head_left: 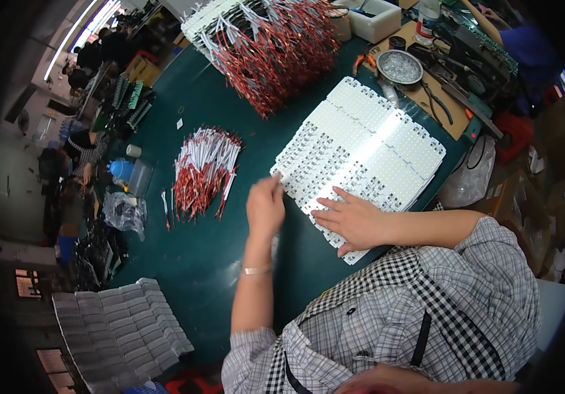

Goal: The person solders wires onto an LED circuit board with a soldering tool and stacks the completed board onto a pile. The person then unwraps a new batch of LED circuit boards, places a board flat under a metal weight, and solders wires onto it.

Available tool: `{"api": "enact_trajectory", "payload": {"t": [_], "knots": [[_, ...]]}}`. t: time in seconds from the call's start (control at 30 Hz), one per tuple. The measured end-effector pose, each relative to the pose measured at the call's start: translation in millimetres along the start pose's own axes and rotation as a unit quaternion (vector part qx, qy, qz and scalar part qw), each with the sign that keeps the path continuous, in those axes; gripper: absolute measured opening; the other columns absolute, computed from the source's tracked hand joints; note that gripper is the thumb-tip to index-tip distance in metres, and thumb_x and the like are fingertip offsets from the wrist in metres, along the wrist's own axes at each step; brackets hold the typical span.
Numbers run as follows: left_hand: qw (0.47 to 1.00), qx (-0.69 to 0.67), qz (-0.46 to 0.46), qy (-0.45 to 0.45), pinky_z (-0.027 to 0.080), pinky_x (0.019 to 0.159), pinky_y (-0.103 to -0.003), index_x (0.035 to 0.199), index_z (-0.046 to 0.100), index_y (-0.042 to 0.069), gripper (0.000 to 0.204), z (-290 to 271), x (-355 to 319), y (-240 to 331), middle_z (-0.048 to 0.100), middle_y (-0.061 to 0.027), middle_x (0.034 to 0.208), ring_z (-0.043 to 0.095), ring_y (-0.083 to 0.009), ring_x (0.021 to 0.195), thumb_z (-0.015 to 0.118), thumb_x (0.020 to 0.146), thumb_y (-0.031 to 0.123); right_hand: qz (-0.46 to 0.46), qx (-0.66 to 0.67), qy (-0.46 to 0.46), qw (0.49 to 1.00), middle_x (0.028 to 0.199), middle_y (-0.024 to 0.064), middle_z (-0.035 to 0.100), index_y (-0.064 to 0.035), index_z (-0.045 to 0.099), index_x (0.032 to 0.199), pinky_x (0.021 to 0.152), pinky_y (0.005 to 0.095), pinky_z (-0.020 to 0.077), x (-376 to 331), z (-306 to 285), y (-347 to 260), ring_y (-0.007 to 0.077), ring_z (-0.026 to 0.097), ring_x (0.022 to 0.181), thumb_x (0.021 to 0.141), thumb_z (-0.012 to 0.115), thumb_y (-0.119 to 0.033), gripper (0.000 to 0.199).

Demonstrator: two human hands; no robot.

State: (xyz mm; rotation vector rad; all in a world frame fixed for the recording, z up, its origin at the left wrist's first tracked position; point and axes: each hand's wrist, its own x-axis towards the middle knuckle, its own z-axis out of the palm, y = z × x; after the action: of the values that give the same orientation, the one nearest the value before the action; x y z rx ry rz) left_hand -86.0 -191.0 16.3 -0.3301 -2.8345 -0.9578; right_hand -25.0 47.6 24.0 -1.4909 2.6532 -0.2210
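A stack of white circuit board panels (387, 141), with rows of small dark marks and pads, lies on the green table in front of me. My right hand (355, 221) rests flat on the lower part of the top panel, fingers spread. At the stack's left corner is my left hand (266, 205), its thumb and fingertips pressed together. Whatever they may pinch is too small to make out. Left of that hand lies a loose pile of short white wires with red ends (205, 172), a few strays beside it.
Many more red-and-white wires (276, 59) hang off panels stacked at the back. A metal bowl (399, 67), pliers (437, 105) and a white bin (374, 21) stand back right. Grey ridged trays (122, 331) lie front left; a plastic bag (125, 213) sits by the left edge.
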Motion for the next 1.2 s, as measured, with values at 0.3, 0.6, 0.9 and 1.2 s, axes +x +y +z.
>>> {"api": "enact_trajectory", "payload": {"t": [0.3,0.6,0.9,1.2], "knots": [[0.985,0.030,-0.141,-0.098,0.051,0.080,-0.040,0.088,0.072,0.009,0.029,21,100,-49,0.068,-0.0120,0.093,0.065,-0.0288,0.091,0.073,0.077,0.036,0.000,0.021,0.007,1.000,0.146,0.0070,0.042,-0.0031,0.049,0.135,0.115,0.0553,0.0174,2,-2,0,0.0271,0.026,0.142,0.072,0.069,-0.057,0.085],[0.981,0.070,-0.137,-0.117,0.051,0.068,-0.036,0.080,0.069,0.003,0.032,12,99,-41,0.069,-0.0121,0.080,0.066,-0.0255,0.075,0.075,0.075,0.034,-0.021,0.014,-0.019,1.000,0.148,0.0090,0.039,-0.0004,0.047,0.136,0.116,0.0527,0.0171,6,-6,-1,0.0275,0.026,0.142,0.068,0.069,-0.059,0.093],[0.980,0.125,-0.130,-0.080,0.044,0.081,-0.047,0.082,0.068,0.008,0.028,15,78,-34,0.063,-0.0107,0.098,0.059,-0.0307,0.099,0.070,0.080,0.035,-0.020,0.052,-0.017,0.998,0.147,0.0115,0.039,0.0024,0.043,0.138,0.115,0.0527,0.0186,4,-4,-4,0.0289,0.026,0.142,0.065,0.074,-0.053,0.097],[0.987,0.088,-0.006,0.133,0.041,0.079,-0.043,0.089,0.067,0.011,0.019,37,48,-47,0.061,-0.0069,0.095,0.055,-0.0280,0.094,0.072,0.080,0.027,-0.018,0.086,-0.049,0.995,0.149,0.0105,0.037,-0.0023,0.046,0.137,0.116,0.0566,0.0142,-16,-43,6,0.0304,0.019,0.145,0.062,0.081,-0.044,0.093]]}}
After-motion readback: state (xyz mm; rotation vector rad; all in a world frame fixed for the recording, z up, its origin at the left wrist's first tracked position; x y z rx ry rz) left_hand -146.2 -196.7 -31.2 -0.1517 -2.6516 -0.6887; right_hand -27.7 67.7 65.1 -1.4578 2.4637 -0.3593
